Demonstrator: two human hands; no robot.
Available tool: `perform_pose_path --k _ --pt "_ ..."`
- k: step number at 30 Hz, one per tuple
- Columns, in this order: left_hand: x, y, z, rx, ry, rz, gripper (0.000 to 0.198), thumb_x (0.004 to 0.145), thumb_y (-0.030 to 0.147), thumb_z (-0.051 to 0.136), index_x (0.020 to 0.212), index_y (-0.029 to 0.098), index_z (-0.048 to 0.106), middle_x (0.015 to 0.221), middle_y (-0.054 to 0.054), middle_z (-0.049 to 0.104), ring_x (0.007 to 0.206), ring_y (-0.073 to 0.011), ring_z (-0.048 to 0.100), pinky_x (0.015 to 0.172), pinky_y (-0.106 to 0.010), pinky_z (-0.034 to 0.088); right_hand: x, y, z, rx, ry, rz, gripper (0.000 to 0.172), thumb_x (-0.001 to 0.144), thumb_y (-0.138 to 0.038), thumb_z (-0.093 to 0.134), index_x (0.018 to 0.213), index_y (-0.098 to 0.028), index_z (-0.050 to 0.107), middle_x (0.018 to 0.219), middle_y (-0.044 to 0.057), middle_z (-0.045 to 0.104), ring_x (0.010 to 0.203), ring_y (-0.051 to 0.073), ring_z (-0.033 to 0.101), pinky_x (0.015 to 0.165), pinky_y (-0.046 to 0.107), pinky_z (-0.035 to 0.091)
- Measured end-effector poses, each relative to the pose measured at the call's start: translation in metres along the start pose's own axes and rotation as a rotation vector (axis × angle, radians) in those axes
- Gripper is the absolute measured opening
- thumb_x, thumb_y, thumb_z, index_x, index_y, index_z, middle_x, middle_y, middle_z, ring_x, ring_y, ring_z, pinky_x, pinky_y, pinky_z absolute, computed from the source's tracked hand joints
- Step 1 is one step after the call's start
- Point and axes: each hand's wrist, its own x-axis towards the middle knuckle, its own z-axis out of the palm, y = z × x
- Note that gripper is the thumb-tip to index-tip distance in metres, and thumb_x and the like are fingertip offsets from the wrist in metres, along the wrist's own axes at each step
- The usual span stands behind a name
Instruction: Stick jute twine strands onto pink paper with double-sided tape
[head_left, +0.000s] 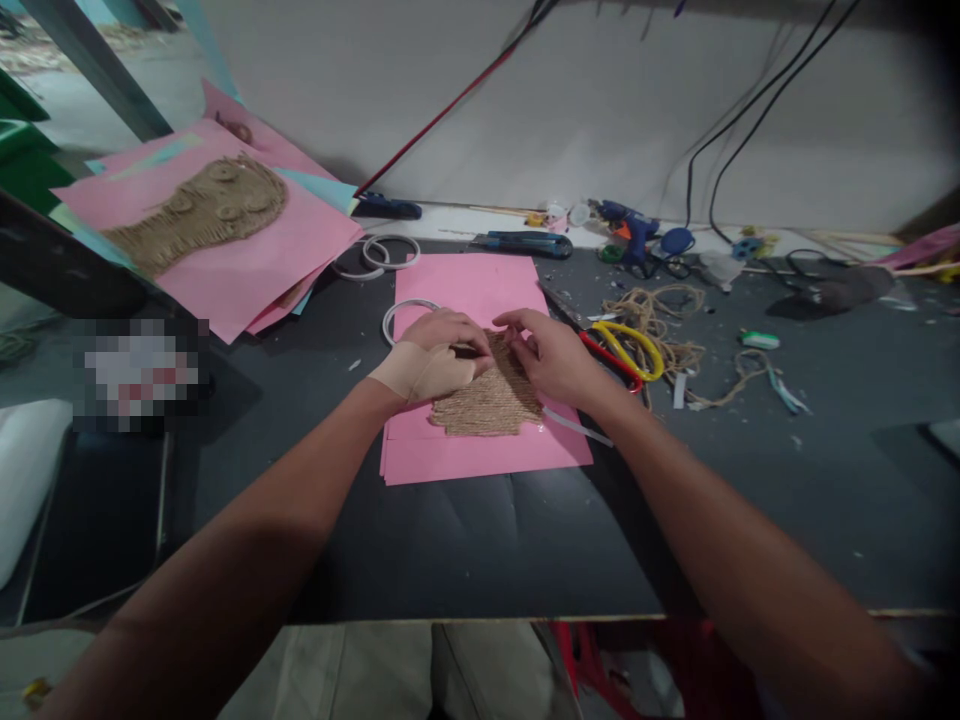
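A flat piece made of rows of jute twine lies on pink paper, its lower edge stepped at the corners. My left hand, with a beige wrap around the wrist and palm, rests on its left side, thumb and fingers drawn together on the twine. At the upper right of the piece, my right hand has its fingertips pinched at the top rows. The exact strand between the fingertips is hard to see. Scissors with yellow and red handles lie beside my right hand.
A twine tangle, glue gun and blue utility knife lie at the back and right. White rings sit behind my left hand. Pink sheets bearing a twine shape are stacked at left. The dark table ends in front.
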Motion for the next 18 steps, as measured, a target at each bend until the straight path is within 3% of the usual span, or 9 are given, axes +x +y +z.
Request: perform_pose_path --k 10,18 --pt "-0.0005 -0.0009 0.0011 -0.007 0.007 0.017 0.008 0.081 0.021 0.071 0.077 0.024 0.077 0.09 -0.001 0.08 0.094 -0.0195 0.07 0.094 -0.038 0.052 0.0006 0.0007 0.0004 0.018 0.0 0.014 0.035 0.093 -0.014 0.051 0.124 -0.021 0.065 0.121 0.012 0.072 0.103 0.026 0.068 0.093 0.044 0.052" --pt "0.0012 0.0002 0.0003 0.025 -0.01 -0.005 0.008 0.08 0.021 0.071 0.077 0.024 0.077 0.09 0.0 0.08 0.093 -0.0194 0.071 0.094 -0.037 0.053 0.0019 -0.0001 0.0034 0.017 0.006 0.058 0.032 0.094 -0.015 0.052 0.123 -0.021 0.065 0.11 0.01 0.073 0.095 0.025 0.068 0.086 0.041 0.052"
